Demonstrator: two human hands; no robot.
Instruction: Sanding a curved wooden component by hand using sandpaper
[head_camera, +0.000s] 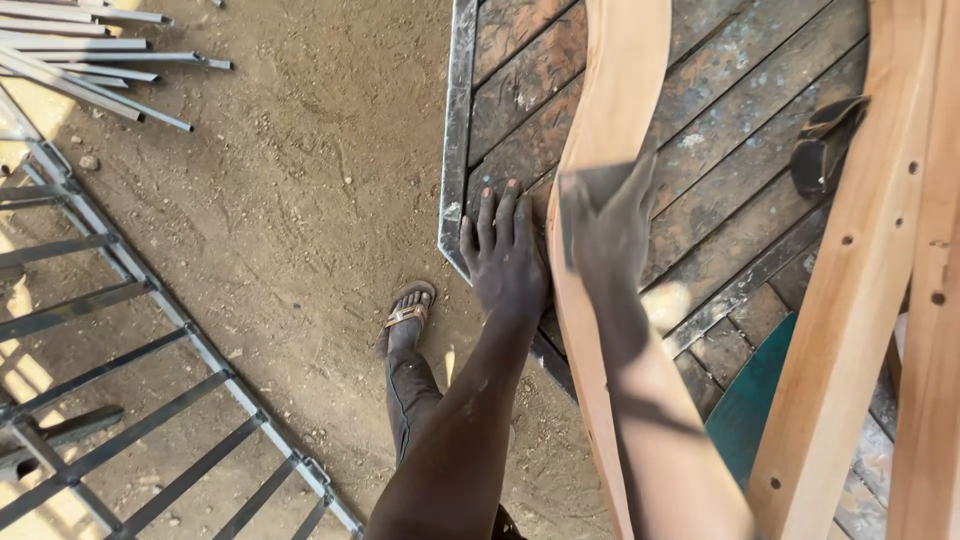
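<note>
A curved pale wooden piece (615, 90) lies across a workbench (720, 130) of weathered wood slats in a metal frame. My right hand (615, 250) rests on this piece and presses a dark grey sheet of sandpaper (590, 195) against it, fingers folded over the sheet. My left hand (505, 255) lies flat on the bench's near left corner with fingers apart, holding nothing, its side against the curved piece's left edge.
Two straight pale wooden rails (860, 270) with drilled holes stand at the right. A dark shoe-like object (825, 145) sits on the bench, a teal surface (750, 400) below it. On the sandy ground are a metal grille (130, 350), loose metal bars (90, 60) and my sandalled foot (405, 315).
</note>
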